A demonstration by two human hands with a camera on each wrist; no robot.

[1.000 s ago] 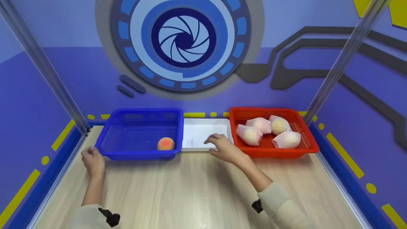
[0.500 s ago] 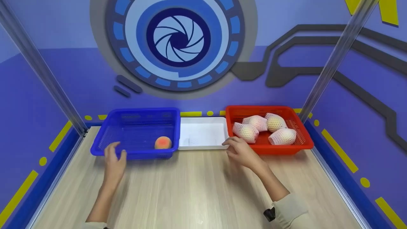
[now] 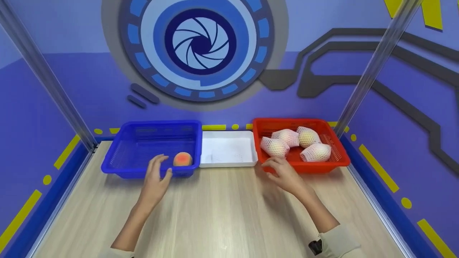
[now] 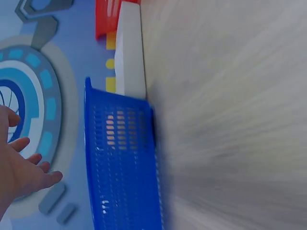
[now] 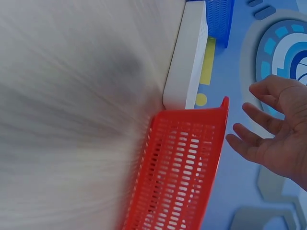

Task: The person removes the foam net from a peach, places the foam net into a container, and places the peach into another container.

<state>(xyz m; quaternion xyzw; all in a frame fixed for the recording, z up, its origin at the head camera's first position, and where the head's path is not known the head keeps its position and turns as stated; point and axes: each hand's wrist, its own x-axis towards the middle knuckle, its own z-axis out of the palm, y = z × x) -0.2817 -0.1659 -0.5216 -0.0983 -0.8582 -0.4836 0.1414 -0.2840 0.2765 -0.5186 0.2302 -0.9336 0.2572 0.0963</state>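
A single orange-red peach lies in the front right corner of the blue basket. Just left of the peach, my left hand hovers over that basket's front rim, fingers spread and holding nothing. My right hand hangs by the front left corner of the red basket, its fingers loosely bent around nothing. Several round fruits in white foam nets sit inside the red basket. In the right wrist view the right hand is apart from the red rim.
Between the two baskets stands a shallow white tray. All three line the back of a light wooden table. A patterned blue-purple wall rises behind, and metal posts stand at the back corners.
My left hand has moved right from the blue basket's left corner to near the peach, its fingers opening out. My right hand has drawn right from above the white tray to the red basket.
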